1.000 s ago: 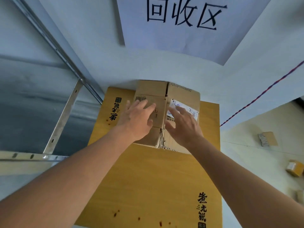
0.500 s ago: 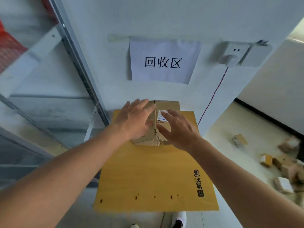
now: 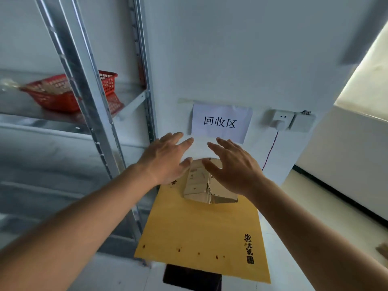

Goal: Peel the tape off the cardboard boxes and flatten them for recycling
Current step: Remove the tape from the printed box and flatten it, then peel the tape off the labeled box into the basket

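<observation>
Box: flattened cardboard box [image 3: 201, 183] lies on the yellow sheet's [image 3: 201, 225] 12 o'clock end, long axis toward the wall sign [image 3: 220, 122].
Left hand [image 3: 165, 158]: released, fingers spread, above its 10 o'clock side.
Right hand [image 3: 233, 166]: released, above its 2 o'clock side.

My left hand [image 3: 165, 159] and right hand [image 3: 233, 166] cover the far part of the box [image 3: 199, 183], so I can't tell whether they touch it. The basket [image 3: 69, 93] is blurred, crossed by a shelf post [image 3: 79, 80]. The dark object [image 3: 192, 278] runs off the bottom edge.
</observation>
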`<state>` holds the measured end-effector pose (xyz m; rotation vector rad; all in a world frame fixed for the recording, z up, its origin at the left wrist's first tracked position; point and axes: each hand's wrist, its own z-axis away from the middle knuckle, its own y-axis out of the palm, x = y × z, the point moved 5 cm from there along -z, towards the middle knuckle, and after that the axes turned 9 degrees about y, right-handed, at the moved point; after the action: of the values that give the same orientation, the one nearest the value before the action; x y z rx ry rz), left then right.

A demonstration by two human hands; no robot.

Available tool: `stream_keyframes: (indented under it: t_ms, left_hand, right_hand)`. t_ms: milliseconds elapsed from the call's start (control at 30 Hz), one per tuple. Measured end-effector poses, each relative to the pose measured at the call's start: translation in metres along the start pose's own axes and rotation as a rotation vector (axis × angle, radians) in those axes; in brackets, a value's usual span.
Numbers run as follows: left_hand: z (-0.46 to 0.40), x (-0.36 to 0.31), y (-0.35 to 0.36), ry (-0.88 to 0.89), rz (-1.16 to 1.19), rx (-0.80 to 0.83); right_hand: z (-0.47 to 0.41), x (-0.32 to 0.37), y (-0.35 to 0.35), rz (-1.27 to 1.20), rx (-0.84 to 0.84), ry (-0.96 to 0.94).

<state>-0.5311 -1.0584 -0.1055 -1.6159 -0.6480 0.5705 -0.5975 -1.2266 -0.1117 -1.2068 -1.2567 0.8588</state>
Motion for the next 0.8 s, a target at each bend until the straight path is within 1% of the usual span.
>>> stream_keyframes:
  t_ms: [100, 267, 400, 600, 700, 800]
  left_hand:
    - [0.040, -0.012, -0.020, -0.077, -0.002, -0.045]
    - [0.101, -0.028, -0.054, -0.130, -0.035, -0.095]
    - [0.144, -0.019, -0.084, -0.167, -0.067, -0.142]
    - [0.205, 0.044, -0.121, -0.221, -0.131, -0.201]
    - [0.237, 0.093, -0.138, -0.232, -0.165, -0.246]
    - [0.268, 0.153, -0.150, -0.265, -0.179, -0.245]
  right_hand:
    - [0.031, 0.017, -0.018, 0.013, -0.007, -0.094]
    - [0.070, 0.052, -0.039, -0.016, -0.038, -0.197]
    - [0.089, 0.094, -0.056, -0.025, -0.055, -0.283]
    - [0.093, 0.190, -0.067, -0.016, -0.100, -0.395]
    - [0.085, 0.252, -0.065, -0.019, -0.136, -0.449]
    - [0.075, 0.321, -0.057, -0.042, -0.159, -0.487]
